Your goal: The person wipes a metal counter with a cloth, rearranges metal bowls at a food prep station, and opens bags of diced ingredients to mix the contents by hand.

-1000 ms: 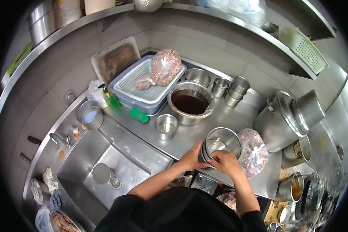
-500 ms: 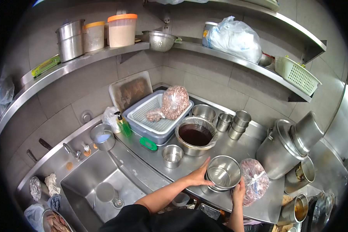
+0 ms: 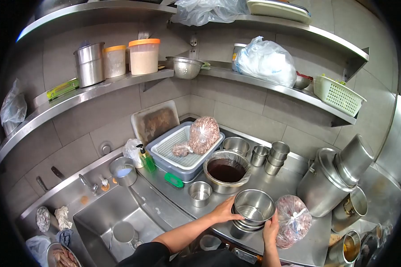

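Between my two hands is a round stainless steel pot (image 3: 255,205), tilted a little, with its open top facing up. My left hand (image 3: 223,212) grips its left side, thumb along the wall. On the right side my right hand (image 3: 270,228) is wrapped round the wall near the rim. Directly under this pot stand several nested steel pots (image 3: 245,229), partly hidden by it. A knotted clear bag of pinkish minced food (image 3: 294,221) lies just right of my right hand. Left of my left hand stands a small steel pot (image 3: 200,194).
Behind my hands sits a plastic-lined basin (image 3: 208,165) of dark liquid. Further back, a white basket (image 3: 162,152) in a grey tub holds a bagged food. A sink (image 3: 98,222) lies at left. A large lidded steel pot (image 3: 317,184) stands right, below the shelves (image 3: 278,83).
My view has tilted up, so the counter appears lower in it. The pot in my hands has come up from the stack, showing more of the nested rims below.
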The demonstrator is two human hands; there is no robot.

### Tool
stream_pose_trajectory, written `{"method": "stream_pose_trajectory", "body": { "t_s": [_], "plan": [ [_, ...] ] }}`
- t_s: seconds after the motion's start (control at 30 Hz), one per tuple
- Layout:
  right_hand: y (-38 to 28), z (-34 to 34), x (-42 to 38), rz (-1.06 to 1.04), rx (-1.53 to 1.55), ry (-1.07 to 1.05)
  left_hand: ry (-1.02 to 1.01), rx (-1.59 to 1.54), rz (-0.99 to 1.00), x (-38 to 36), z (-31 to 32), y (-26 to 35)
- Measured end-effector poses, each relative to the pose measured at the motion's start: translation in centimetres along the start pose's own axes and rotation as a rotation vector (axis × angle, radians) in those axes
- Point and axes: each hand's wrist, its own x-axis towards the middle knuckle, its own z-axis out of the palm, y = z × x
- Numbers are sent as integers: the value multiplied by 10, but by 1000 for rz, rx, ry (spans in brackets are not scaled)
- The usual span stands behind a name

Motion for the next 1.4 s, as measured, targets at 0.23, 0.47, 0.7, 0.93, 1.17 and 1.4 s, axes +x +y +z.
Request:
{"method": "stream_pose_trajectory", "body": {
  "t_s": [0.23,0.47,0.7,0.93,1.17,1.4],
  "plan": [
    [-4,-16,30,-103,-215,82,-42,83,-80,24,-9,31],
    [-70,-3,52,-60,34,88,177,34,94,10,-49,53],
    [-154,46,35,-451,90,-391,692,-525,-239,-170,-88,5],
    [-73,74,30,-5,270,-456,1191,-1404,-655,-337,-71,-27],
    [-74,103,3,16,186,-608,1425,-1498,-703,-350,-68,-38],
    [-56,162,10,-152,-10,-743,1249,-1502,-661,-316,-87,-54]
  ]
}}
